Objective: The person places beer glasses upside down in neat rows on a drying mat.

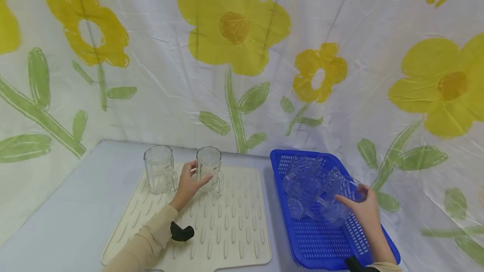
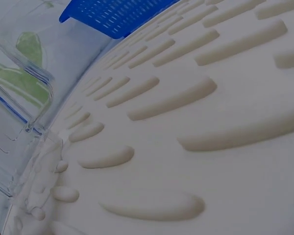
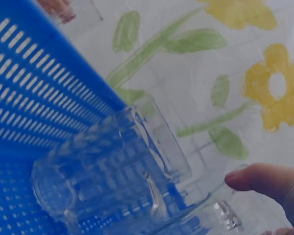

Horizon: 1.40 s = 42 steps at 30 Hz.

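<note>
My left hand [image 1: 189, 184] holds a clear glass mug [image 1: 209, 159] near the back of a cream ribbed mat [image 1: 223, 262], thumb across its front. That mug's handle [image 2: 41, 83] shows at the left of the left wrist view. To its left, another glass mug [image 1: 158, 170] stands upright on the mat. Over the right side of a blue basket [image 1: 283, 217], my right hand [image 1: 364, 209] grips a tilted glass mug [image 1: 342, 190], its thumb [image 3: 259, 180] at the rim. Beside it in the basket lies another clear mug [image 3: 103, 166].
Several more glass mugs [image 1: 302, 184] lie jumbled in the back of the basket, overlapping one another. The basket and mat stand side by side on a pale table [image 1: 75, 205]. Behind them hangs a flower-printed sheet [image 1: 159, 74].
</note>
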Each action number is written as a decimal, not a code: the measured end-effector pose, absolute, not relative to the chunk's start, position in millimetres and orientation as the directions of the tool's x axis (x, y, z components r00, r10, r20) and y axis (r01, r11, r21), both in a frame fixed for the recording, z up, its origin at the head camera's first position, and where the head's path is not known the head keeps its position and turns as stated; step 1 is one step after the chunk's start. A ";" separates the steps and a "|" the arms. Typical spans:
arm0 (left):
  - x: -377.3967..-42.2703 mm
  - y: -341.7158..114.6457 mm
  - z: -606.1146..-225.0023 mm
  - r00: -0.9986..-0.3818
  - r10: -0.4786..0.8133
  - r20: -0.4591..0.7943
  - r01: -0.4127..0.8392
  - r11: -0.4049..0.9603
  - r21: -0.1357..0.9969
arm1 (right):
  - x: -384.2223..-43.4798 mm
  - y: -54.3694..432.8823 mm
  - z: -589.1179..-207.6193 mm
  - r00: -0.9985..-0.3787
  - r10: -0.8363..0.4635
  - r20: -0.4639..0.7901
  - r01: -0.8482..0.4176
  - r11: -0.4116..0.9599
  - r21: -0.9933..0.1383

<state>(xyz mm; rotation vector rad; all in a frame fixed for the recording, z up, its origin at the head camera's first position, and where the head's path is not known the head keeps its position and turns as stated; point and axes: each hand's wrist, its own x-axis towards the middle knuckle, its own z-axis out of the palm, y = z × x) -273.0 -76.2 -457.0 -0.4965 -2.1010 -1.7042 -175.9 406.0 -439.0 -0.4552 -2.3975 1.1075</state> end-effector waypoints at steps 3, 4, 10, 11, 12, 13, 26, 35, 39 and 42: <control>-272.2 -75.6 -459.0 -0.854 0.021 0.520 0.513 0.205 0.833 | -173.2 407.9 -435.8 -0.829 0.462 0.316 0.061 0.636 -0.769; -272.0 -75.5 -459.6 -0.854 0.021 0.520 0.513 0.208 0.833 | -172.0 407.9 -434.8 -0.825 0.460 0.328 0.051 0.639 -0.767; -272.6 -75.0 -462.5 -0.855 0.027 0.518 0.511 0.208 0.834 | -163.5 404.1 -420.4 -0.800 0.482 0.357 0.054 0.651 -0.757; -272.8 -74.9 -463.1 -0.856 0.028 0.517 0.511 0.203 0.835 | -161.3 402.2 -416.1 -0.800 0.484 0.354 0.056 0.649 -0.759; -272.9 -74.7 -463.7 -0.857 0.027 0.514 0.509 0.198 0.838 | -158.2 399.2 -410.5 -0.808 0.478 0.346 0.050 0.640 -0.767; -273.1 -74.7 -464.4 -0.859 0.027 0.511 0.506 0.195 0.840 | -154.6 395.7 -404.4 -0.816 0.467 0.340 0.042 0.635 -0.771; -269.6 -74.8 -466.8 -0.882 0.052 0.469 0.468 0.226 0.854 | -132.9 385.6 -373.5 -0.859 0.361 0.364 -0.016 0.691 -0.722; -291.8 -79.7 -494.4 -0.900 0.112 0.422 0.436 0.275 0.857 | -120.2 366.3 -358.3 -0.892 0.230 0.390 -0.173 0.623 -0.763; -287.3 -77.8 -493.3 -0.909 0.106 0.404 0.416 0.315 0.853 | -104.7 329.7 -331.6 -0.910 0.159 0.384 -0.258 0.508 -0.822; -285.7 -76.1 -490.6 -0.914 0.092 0.396 0.401 0.354 0.845 | -97.3 305.0 -318.4 -0.908 0.107 0.406 -0.316 0.464 -0.828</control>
